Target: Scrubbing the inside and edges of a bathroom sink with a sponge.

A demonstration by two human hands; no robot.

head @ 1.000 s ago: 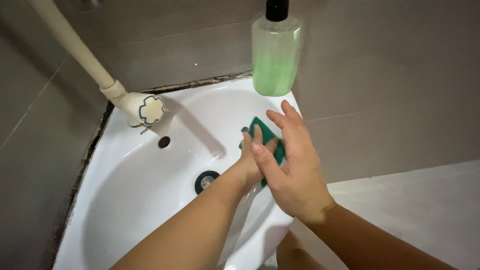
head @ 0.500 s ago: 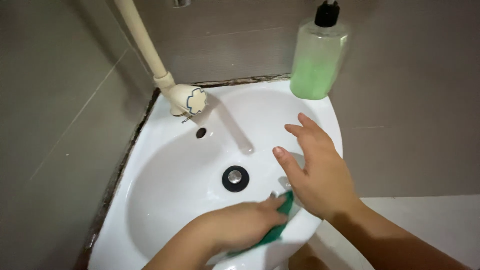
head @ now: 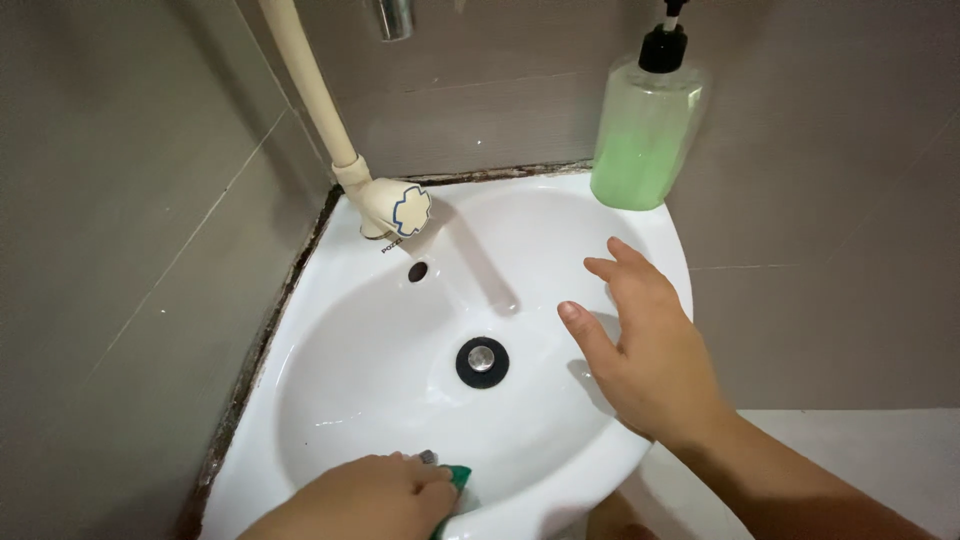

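Observation:
My left hand [head: 365, 495] presses a green scrub pad [head: 456, 482] against the near inner wall of the white corner sink [head: 350, 360]; only a small edge of the pad shows past my fingers. My right hand [head: 645, 345] rests on the sink's right rim with fingers spread, holding nothing. The black drain [head: 482, 361] with a metal centre lies between my two hands.
A cream tap [head: 395, 208] on a slanted pipe hangs over the sink's back left, above an overflow hole [head: 417, 271]. A clear pump bottle of green soap [head: 645, 120] stands on the back right rim. Grey tiled walls close in on the left and behind.
My left hand has dragged the green pad from the sink's right side down along the near wall toward the left. My right hand stayed on the right rim. The camera has tilted.

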